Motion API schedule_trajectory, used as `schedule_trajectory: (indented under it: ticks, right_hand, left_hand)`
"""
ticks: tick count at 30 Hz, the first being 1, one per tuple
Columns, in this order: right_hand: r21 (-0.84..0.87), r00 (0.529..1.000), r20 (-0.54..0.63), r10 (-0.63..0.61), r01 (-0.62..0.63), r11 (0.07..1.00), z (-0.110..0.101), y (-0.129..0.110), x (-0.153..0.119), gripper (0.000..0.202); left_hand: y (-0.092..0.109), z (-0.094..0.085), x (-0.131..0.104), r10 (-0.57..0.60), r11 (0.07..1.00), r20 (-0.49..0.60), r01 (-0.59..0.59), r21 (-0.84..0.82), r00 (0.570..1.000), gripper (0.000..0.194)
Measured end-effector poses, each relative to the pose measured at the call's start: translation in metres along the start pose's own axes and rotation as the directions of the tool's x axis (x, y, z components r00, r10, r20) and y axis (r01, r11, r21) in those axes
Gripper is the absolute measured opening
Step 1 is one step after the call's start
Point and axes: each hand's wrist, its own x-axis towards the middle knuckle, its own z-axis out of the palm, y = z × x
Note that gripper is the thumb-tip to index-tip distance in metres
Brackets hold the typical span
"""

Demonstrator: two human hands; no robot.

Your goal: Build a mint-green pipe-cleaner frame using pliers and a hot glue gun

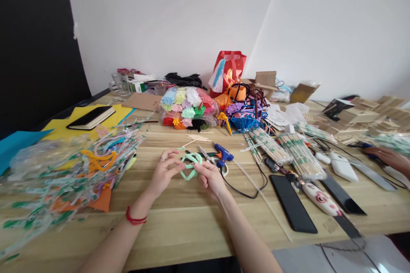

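Observation:
A mint-green pipe cleaner shape [191,166], bent into several rounded loops, is held above the wooden table between both hands. My left hand [166,169] pinches its left side with thumb and fingers; a ring and a red cord bracelet show on that arm. My right hand [209,177] grips its right side between thumb and curled fingers. Just beyond the hands lie scissors [205,153] and a blue glue gun [223,155] with a black cord. A thin clear glue stick [259,196] runs diagonally to the right.
Bagged pipe cleaners [187,108] in many colours stand at the back, beside a tangled coloured pile [243,108]. Wrappers [35,204] spread on the left. Bundled wooden sticks [301,158] and a black phone [293,203] lie right. Another person's hand [389,158] reaches in at far right.

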Motion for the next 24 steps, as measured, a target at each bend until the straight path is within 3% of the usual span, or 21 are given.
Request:
schedule_trajectory:
  ticks: [4, 6, 11, 15, 18, 21, 24]
  right_hand:
    - [-0.104, 0.997, -0.036, -0.066, 0.062, 0.993, 0.003, 0.001, 0.0, 0.031]
    - [-0.133, 0.996, -0.056, -0.068, 0.06, 0.989, 0.004, 0.002, 0.0, 0.031]
    - [-0.115, 0.997, -0.069, -0.045, 0.037, 0.993, 0.0, 0.003, 0.001, 0.035]
    - [-0.084, 0.998, -0.047, -0.038, 0.034, 0.996, -0.002, 0.004, 0.002, 0.036]
    - [-0.075, 0.999, -0.034, -0.031, 0.029, 0.997, -0.002, 0.004, 0.002, 0.036]
    - [-0.107, 0.998, -0.03, -0.059, 0.055, 0.993, -0.002, 0.004, 0.002, 0.035]
    - [-0.142, 0.994, -0.032, -0.101, 0.096, 0.985, -0.001, 0.005, 0.002, 0.035]
  left_hand:
    - [0.0, 0.005, -0.002, -0.177, 0.965, 0.028, 0.179, -0.19, 0.984, 0.024]
    - [0.0, 0.005, -0.002, -0.205, 0.955, 0.064, 0.214, -0.207, 0.977, 0.024]
    - [0.004, -0.001, 0.001, -0.031, 1.0, -0.009, 0.03, -0.007, 0.999, 0.025]
    - [0.006, -0.006, 0.001, 0.114, 0.98, -0.141, -0.088, 0.18, 0.983, 0.024]
    - [0.007, -0.004, -0.001, 0.053, 0.992, -0.004, -0.052, 0.118, 0.999, 0.025]
    - [0.006, -0.001, -0.003, -0.057, 0.998, 0.177, 0.056, 0.01, 0.983, 0.027]
    - [0.007, 0.003, -0.005, -0.086, 0.996, 0.233, 0.091, -0.01, 0.969, 0.025]
